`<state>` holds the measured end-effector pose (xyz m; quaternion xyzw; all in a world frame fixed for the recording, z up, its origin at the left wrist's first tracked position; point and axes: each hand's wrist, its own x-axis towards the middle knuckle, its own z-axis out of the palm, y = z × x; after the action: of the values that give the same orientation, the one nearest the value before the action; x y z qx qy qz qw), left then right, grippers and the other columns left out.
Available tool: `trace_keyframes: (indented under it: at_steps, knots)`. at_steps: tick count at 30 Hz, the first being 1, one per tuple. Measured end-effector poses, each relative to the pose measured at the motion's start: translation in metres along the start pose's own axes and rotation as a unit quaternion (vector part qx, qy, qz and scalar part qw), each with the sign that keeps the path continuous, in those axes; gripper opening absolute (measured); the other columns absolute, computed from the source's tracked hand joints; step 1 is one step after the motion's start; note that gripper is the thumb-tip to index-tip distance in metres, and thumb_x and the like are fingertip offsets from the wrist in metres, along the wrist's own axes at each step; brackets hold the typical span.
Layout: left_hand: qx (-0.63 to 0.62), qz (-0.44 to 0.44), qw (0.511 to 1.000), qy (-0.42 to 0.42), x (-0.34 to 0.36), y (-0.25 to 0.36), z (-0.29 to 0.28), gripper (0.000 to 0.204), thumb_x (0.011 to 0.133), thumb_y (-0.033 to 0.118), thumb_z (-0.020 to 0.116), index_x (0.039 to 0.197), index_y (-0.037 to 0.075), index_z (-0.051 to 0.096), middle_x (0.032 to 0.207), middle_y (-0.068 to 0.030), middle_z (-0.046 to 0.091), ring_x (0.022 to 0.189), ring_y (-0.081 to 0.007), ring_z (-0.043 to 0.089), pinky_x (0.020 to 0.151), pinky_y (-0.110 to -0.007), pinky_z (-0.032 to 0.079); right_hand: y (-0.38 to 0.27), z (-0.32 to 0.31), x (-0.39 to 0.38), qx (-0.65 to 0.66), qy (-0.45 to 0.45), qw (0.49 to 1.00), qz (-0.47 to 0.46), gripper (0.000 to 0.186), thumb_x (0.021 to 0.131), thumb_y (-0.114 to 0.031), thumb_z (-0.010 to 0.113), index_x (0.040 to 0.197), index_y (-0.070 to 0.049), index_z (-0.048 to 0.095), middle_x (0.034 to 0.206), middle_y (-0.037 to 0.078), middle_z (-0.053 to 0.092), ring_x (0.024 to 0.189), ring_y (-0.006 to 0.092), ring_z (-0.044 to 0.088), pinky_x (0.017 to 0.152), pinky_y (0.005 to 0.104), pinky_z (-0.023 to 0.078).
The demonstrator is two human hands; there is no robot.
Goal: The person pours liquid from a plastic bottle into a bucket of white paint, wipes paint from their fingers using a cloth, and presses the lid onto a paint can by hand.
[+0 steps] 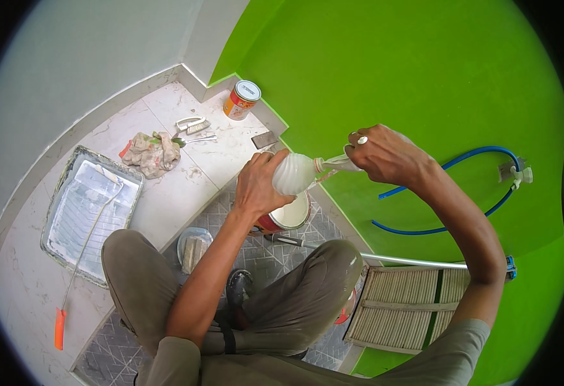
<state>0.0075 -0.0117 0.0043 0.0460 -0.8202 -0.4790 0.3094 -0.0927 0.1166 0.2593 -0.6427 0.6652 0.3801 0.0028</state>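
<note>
Head view, going rightward: a paint tray (pixel 69 219) is lying on pale tiles (pixel 214 164), an orange roller handle (pixel 59 329) jutting past its edge, probably for easy reaching. A crumpled rag (pixel 152 156) is resting beside it. The left hand (pixel 258 183) is half-curling around a translucent ribbed bottle (pixel 294 174), seemingly steadying it sideways over a paint can (pixel 266 224). The right hand (pixel 385 156), tightly fisted, is gripping a pale strip-like piece (pixel 348 165), its kind unclear, by the bottle's neck. A blue hose (pixel 488 150) is looping beyond.
</note>
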Motion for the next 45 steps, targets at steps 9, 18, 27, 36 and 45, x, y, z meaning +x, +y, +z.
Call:
trace_keyframes:
  at_steps: [9,18,27,36,45]
  knots:
    - [-0.008,0.012,1.0,0.01,0.0,0.0,-0.001,0.087,0.052,0.025,0.092,0.132,0.008,0.061,0.112,-0.0149,0.066,0.108,-0.0349,0.062,0.095,-0.045,0.052,0.001,0.005,0.001,0.001,-0.011,1.0,0.008,0.008,0.074,0.0,0.063,0.081,0.003,0.067,0.082,0.018,0.066,0.083,0.033,0.069,0.075,0.0444,0.057]
    - [-0.006,0.002,1.0,0.0,0.001,-0.001,0.0,0.088,0.052,0.024,0.093,0.132,0.008,0.061,0.112,-0.015,0.066,0.108,-0.0352,0.062,0.095,-0.045,0.052,0.007,0.001,-0.003,-0.008,-0.022,1.0,0.021,0.013,0.075,0.001,0.062,0.086,0.003,0.069,0.085,0.018,0.067,0.084,0.0325,0.07,0.076,0.0436,0.058]
    - [-0.002,0.002,1.0,-0.001,0.0,-0.001,0.002,0.087,0.051,0.024,0.093,0.131,0.008,0.061,0.112,-0.0153,0.066,0.108,-0.0352,0.061,0.096,-0.045,0.052,0.006,-0.005,-0.006,-0.041,-0.002,0.999,0.011,0.012,0.077,0.001,0.061,0.086,0.003,0.068,0.085,0.018,0.067,0.086,0.0318,0.069,0.077,0.0428,0.058]
    - [-0.003,-0.002,1.0,-0.002,0.0,-0.001,0.0,0.087,0.051,0.024,0.093,0.131,0.009,0.061,0.111,-0.0149,0.066,0.108,-0.0349,0.061,0.095,-0.045,0.052,0.0,-0.007,-0.004,-0.049,-0.003,0.999,0.016,0.013,0.085,-0.007,0.059,0.084,0.003,0.067,0.085,0.017,0.066,0.087,0.0308,0.069,0.078,0.0421,0.057]
    - [-0.006,0.0,1.0,0.0,0.001,0.0,0.0,0.087,0.052,0.025,0.092,0.131,0.009,0.061,0.111,-0.0148,0.065,0.108,-0.0345,0.061,0.095,-0.045,0.052,-0.002,-0.011,-0.003,-0.048,-0.021,0.998,0.027,0.016,0.086,-0.01,0.059,0.084,0.003,0.068,0.087,0.017,0.066,0.087,0.0308,0.068,0.078,0.0421,0.057]
